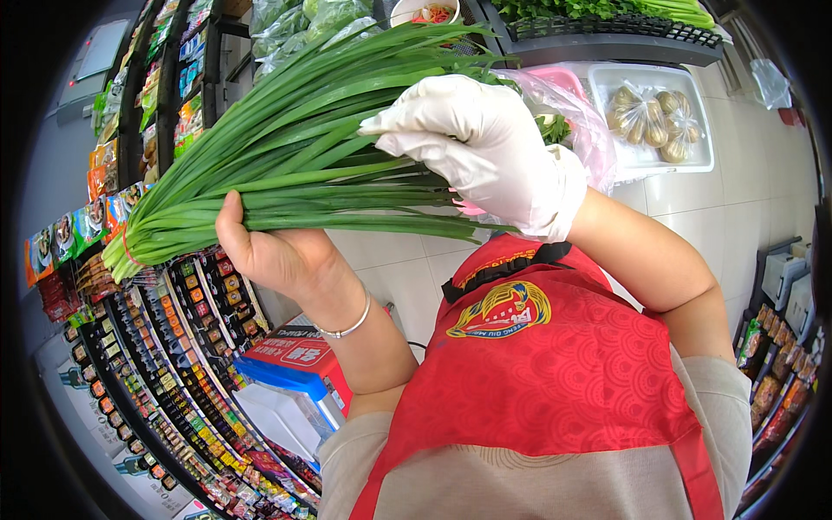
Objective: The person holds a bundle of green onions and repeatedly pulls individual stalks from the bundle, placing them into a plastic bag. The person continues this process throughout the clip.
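A large bunch of long, flat green garlic chives point(279, 149) stretches across the upper middle of the view. My bare left hand point(279, 253) supports it from beneath, thumb up against the leaves, with a silver bangle point(354, 325) on the wrist. A red band point(127, 246) ties the pale stem ends at the left. My right hand point(484, 153), in a white glove, is bent over the leafy end with its fingers curled towards the thumb. Whether it pinches any leaf cannot be made out. Leaves cover part of my left fingers.
Shelves of packaged goods point(175, 383) line the left. A white tray point(705, 146) holds bagged round brown produce point(640, 120). Beside it is a pink container point(560, 79) with plastic film. At the top are a black crate point(604, 29) of greens and bagged vegetables point(279, 29).
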Demonstrator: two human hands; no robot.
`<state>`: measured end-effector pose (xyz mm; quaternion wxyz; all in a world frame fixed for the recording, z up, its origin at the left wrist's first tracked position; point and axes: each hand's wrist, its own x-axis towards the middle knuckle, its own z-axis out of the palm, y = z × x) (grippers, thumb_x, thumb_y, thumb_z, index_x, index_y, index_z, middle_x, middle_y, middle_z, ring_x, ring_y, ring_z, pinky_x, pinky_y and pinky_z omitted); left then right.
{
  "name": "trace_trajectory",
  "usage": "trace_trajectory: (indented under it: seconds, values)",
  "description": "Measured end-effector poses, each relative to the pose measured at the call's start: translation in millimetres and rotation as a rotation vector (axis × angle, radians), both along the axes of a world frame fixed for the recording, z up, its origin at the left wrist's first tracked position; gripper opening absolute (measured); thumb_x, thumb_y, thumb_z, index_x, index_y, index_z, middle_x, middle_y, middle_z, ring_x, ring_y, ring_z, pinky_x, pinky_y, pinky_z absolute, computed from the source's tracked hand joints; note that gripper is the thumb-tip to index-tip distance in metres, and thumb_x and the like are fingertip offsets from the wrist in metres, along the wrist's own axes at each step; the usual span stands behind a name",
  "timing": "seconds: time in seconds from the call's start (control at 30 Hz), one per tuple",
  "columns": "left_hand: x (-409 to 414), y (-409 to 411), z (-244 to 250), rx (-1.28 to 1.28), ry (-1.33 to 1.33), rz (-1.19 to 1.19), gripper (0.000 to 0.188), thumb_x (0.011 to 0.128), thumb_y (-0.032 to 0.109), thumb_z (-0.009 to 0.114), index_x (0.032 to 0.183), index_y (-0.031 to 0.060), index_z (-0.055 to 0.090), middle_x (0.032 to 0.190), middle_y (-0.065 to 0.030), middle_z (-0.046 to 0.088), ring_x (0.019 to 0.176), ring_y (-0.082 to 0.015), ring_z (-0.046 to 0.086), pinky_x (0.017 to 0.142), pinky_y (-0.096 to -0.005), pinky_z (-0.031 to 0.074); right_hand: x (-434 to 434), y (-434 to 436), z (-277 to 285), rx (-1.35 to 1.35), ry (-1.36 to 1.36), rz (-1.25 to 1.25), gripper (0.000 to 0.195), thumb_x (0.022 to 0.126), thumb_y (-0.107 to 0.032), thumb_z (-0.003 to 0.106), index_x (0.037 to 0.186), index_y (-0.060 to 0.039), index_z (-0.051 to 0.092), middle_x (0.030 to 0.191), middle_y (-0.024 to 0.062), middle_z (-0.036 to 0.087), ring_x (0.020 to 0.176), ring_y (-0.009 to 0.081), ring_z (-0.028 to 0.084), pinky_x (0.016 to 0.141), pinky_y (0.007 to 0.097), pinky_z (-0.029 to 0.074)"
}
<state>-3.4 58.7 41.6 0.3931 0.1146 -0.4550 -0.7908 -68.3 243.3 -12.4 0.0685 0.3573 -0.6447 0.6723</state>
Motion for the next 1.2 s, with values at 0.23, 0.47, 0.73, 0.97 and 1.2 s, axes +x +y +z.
trace_trajectory:
  seconds: [0.23,0.47,0.73,0.97,1.2]
  values:
    - [-3,-10,3,-0.027,0.015,0.015,0.044,0.086,0.007,0.049,0.128,-0.0036,0.051,0.127,-0.0189,0.056,0.115,-0.0315,0.056,0.102,-0.0472,0.045,-7,27,19,-0.241,-0.722,0.056,0.023,0.097,-0.016,0.056,0.112,-0.0034,0.068,0.096,0.0008,0.069,0.083,0.0055,0.056,0.081,0.0225,0.047]
    - [-3,-16,5,-0.022,0.037,0.042,0.043,0.086,0.008,0.05,0.127,-0.004,0.051,0.126,-0.0188,0.057,0.115,-0.0319,0.056,0.102,-0.0471,0.044,0,47,-1,0.16,-0.023,-0.11,0.019,0.089,-0.007,0.059,0.106,-0.0056,0.068,0.086,0.0059,0.066,0.076,0.0195,0.063,0.067,0.0299,0.051]
    - [-2,-10,10,-0.001,0.063,-0.014,0.044,0.085,0.006,0.051,0.128,-0.0029,0.053,0.124,-0.0169,0.059,0.111,-0.0299,0.058,0.099,-0.0456,0.046,-5,42,-9,0.464,-0.117,-0.165,0.027,0.084,-0.008,0.069,0.11,-0.0031,0.066,0.089,0.0114,0.064,0.082,0.022,0.066,0.075,0.0326,0.052]
    - [-3,-1,9,-0.008,0.063,-0.053,0.043,0.085,0.007,0.052,0.127,-0.0049,0.052,0.124,-0.0194,0.059,0.113,-0.0322,0.058,0.101,-0.0479,0.045,-1,23,-1,0.321,-0.148,-0.108,0.027,0.08,-0.011,0.073,0.105,-0.0034,0.067,0.088,0.0121,0.065,0.077,0.0236,0.066,0.071,0.0328,0.053]
    - [-1,2,5,-0.006,0.054,-0.121,0.044,0.086,0.007,0.051,0.129,-0.0027,0.052,0.124,-0.0162,0.059,0.111,-0.0288,0.058,0.099,-0.0441,0.045,-2,9,7,0.394,0.056,-0.116,0.018,0.081,-0.02,0.072,0.091,-0.0054,0.067,0.082,0.0128,0.064,0.078,0.0336,0.062,0.068,0.0402,0.049]
